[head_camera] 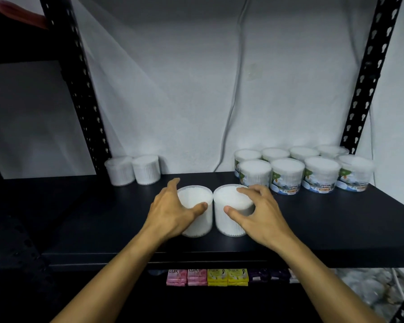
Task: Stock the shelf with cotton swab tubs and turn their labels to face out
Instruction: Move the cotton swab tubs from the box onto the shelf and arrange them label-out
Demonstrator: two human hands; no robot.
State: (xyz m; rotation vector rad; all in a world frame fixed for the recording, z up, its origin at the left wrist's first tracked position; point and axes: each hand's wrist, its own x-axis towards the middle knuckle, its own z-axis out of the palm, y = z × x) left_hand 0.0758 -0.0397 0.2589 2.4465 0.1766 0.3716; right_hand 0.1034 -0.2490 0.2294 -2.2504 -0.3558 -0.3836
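Two clear cotton swab tubs stand side by side at the middle of the black shelf (313,229), no labels showing toward me. My left hand (173,213) grips the left tub (200,220), thumb on its front, fingers round its left side. My right hand (259,213) grips the right tub (230,201), thumb on the front wall, fingers curled over the lid's right edge. Several tubs (287,176) stand in two rows at the back right, front ones showing their coloured labels. Two more tubs (133,170) at the back left show plain white sides.
Black perforated uprights stand at the left (79,89) and right (369,73). A grey cable (231,108) hangs down the white wall. Soap packs (208,277) in pink, yellow and purple line the shelf below. A pink object (16,15) sits on the upper left shelf.
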